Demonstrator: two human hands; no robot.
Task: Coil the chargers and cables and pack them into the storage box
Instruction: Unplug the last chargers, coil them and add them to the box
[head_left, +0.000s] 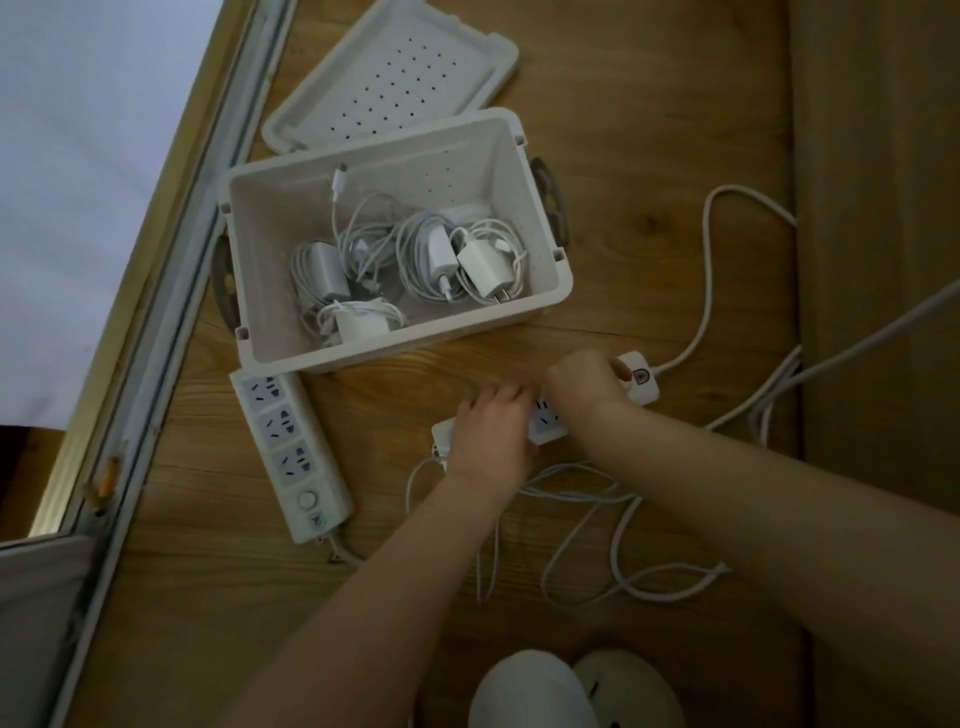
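Chargers (480, 265) sat coiled in the storage box (415, 349) in the upper middle of the frame, bricks and white leads bunched on its bottom. What you were working on was the power strip (548, 423) lying on the wooden floor (649, 130) just below the box, at the centre of the frame.

Your right hand (584, 382) gripped the strip near its switch end, fingers (621, 370) wrapped around the body. Your left hand (488, 431) lay over the strip's other half. Whether those fingers were pinching anything I could not tell, as the hand hid them.

The strip looked like a rigid, light plastic bar, so it was best held by its body, as you were doing. Its thick cord (706, 291) ran off towards the right edge and would likely be springy and resist a tight coil. The thin cable (415, 478) at the strip's left end looked limp and easy to wind.

A second power strip (288, 441) lay to the left, touching the box's near wall. The lid (395, 83) rested behind the box at the top. Loose loops of cord (649, 592) sprawled under your right forearm, close to your shoes (535, 691), and they could snag or tangle when you lifted the strip.
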